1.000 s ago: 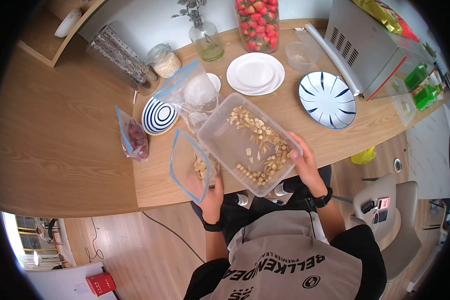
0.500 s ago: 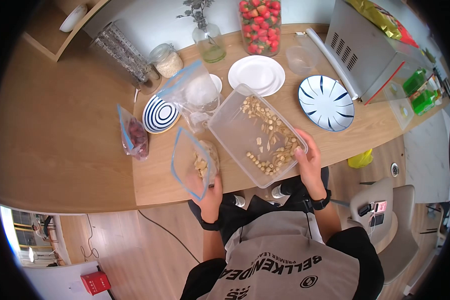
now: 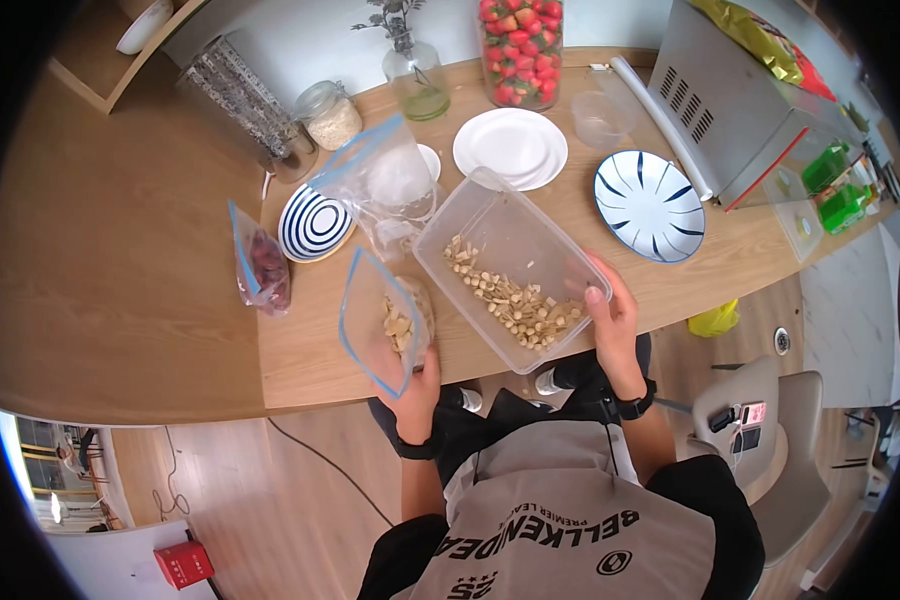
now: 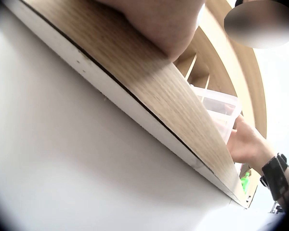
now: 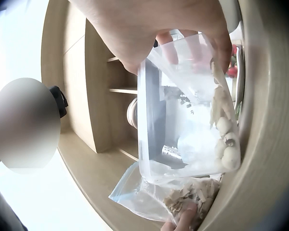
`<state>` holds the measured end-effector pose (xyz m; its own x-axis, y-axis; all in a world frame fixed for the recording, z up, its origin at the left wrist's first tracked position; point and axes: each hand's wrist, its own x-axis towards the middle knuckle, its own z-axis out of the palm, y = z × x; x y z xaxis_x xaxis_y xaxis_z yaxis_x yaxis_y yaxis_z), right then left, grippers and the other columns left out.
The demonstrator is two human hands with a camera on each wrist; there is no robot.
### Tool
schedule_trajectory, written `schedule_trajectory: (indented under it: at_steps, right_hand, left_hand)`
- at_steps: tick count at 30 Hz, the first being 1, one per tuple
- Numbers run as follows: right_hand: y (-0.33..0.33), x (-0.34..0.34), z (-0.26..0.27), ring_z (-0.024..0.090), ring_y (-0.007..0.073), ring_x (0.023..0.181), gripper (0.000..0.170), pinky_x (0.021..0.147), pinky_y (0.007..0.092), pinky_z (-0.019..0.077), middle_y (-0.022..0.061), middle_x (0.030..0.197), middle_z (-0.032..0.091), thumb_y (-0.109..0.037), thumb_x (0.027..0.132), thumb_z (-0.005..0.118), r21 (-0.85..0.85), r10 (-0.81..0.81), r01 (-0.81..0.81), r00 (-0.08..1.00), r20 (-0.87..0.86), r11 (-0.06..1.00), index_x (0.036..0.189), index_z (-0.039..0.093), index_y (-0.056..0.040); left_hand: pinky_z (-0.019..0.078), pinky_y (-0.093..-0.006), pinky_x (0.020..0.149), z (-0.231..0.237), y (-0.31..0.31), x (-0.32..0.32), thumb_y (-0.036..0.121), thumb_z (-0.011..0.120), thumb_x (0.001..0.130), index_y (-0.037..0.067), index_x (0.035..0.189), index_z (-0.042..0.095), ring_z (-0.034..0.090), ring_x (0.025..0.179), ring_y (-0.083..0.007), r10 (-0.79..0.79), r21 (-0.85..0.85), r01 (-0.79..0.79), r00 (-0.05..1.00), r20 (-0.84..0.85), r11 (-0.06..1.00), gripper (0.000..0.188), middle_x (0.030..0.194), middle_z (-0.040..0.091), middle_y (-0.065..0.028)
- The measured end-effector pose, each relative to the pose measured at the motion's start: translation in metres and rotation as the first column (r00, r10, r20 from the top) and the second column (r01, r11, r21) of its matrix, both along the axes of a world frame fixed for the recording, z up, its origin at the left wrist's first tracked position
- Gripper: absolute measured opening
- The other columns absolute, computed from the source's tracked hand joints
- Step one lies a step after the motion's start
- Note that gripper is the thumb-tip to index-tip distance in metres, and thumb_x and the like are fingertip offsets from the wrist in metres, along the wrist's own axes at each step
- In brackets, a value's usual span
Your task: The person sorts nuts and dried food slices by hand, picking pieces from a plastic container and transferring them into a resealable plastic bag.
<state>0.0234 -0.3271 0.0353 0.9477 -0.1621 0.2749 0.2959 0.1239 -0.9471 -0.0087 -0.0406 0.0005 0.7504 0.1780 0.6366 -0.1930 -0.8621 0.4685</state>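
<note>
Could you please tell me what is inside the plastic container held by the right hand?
Inside the plastic container lie small, pale round pieces and flatter slices. Whatever lies underneath them is covered and cannot be seen.

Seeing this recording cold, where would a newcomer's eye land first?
Probably on the red strawberries filling the tall clear jar at the back of the table. Nearer, the clear plastic tub of pale pieces, gripped by the right hand, stands out; to its left, the left hand holds an open blue-edged bag.
</note>
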Motion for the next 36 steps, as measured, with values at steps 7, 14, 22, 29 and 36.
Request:
schedule_trajectory:
  at_steps: [7, 14, 22, 29, 36]
  right_hand:
    - [-0.005, -0.002, -0.019, 0.06, 0.0272, 0.131, 0.055, 0.112, 0.0406, 0.0478, 0.0164, 0.141, 0.061, -0.037, 0.111, 0.056, -0.001, -0.037, 0.037, 0.991, -0.127, 0.999, 0.146, 0.054, 0.0052]
    - [-0.005, -0.005, -0.025, 0.06, 0.0214, 0.127, 0.052, 0.11, 0.0355, 0.0441, 0.014, 0.137, 0.064, -0.034, 0.111, 0.058, -0.019, -0.086, 0.084, 0.99, -0.109, 0.996, 0.143, 0.058, 0.0064]
    - [-0.004, -0.008, -0.028, 0.059, 0.0159, 0.118, 0.045, 0.104, 0.0308, 0.0446, 0.0108, 0.132, 0.067, -0.025, 0.109, 0.062, -0.061, -0.089, 0.082, 0.988, -0.123, 0.995, 0.14, 0.06, 0.0071]
    - [-0.002, -0.009, -0.024, 0.059, 0.0152, 0.117, 0.042, 0.103, 0.0301, 0.0447, 0.0098, 0.131, 0.066, -0.023, 0.11, 0.06, -0.064, -0.087, 0.08, 0.99, -0.113, 0.995, 0.14, 0.06, 0.0069]
    - [-0.004, -0.008, -0.025, 0.059, 0.015, 0.118, 0.043, 0.104, 0.03, 0.0445, 0.0093, 0.131, 0.067, -0.025, 0.11, 0.06, -0.066, -0.066, 0.06, 0.994, -0.089, 0.996, 0.14, 0.06, 0.0054]
  left_hand:
    - [0.0481, -0.0535, 0.088, -0.004, -0.001, -0.001, 0.014, 0.078, 0.088, 0.003, 0.111, 0.072, 0.063, 0.102, -0.045, 0.034, 0.0, -0.034, 0.999, 0.005, 0.999, 0.027, 0.111, 0.068, -0.0214]
    - [0.0468, -0.0528, 0.083, -0.007, 0.0, 0.001, 0.015, 0.079, 0.087, 0.004, 0.105, 0.074, 0.062, 0.096, -0.0434, 0.031, 0.019, -0.031, 1.0, 0.004, 0.999, 0.021, 0.105, 0.066, -0.0211]
    - [0.0476, -0.0513, 0.08, -0.002, -0.002, 0.003, 0.013, 0.079, 0.086, 0.002, 0.106, 0.072, 0.062, 0.094, -0.0425, 0.02, 0.031, -0.022, 0.999, 0.041, 0.999, 0.023, 0.102, 0.066, -0.0202]
    - [0.048, -0.0512, 0.08, -0.001, -0.002, 0.003, 0.013, 0.079, 0.087, 0.0, 0.109, 0.07, 0.062, 0.094, -0.0438, 0.01, 0.016, -0.011, 0.999, 0.036, 1.0, 0.027, 0.103, 0.066, -0.0216]
    - [0.0468, -0.051, 0.08, -0.003, 0.0, 0.001, 0.013, 0.078, 0.087, 0.002, 0.104, 0.07, 0.061, 0.093, -0.0424, 0.019, 0.022, -0.02, 1.0, 0.018, 1.0, 0.021, 0.099, 0.064, -0.0197]
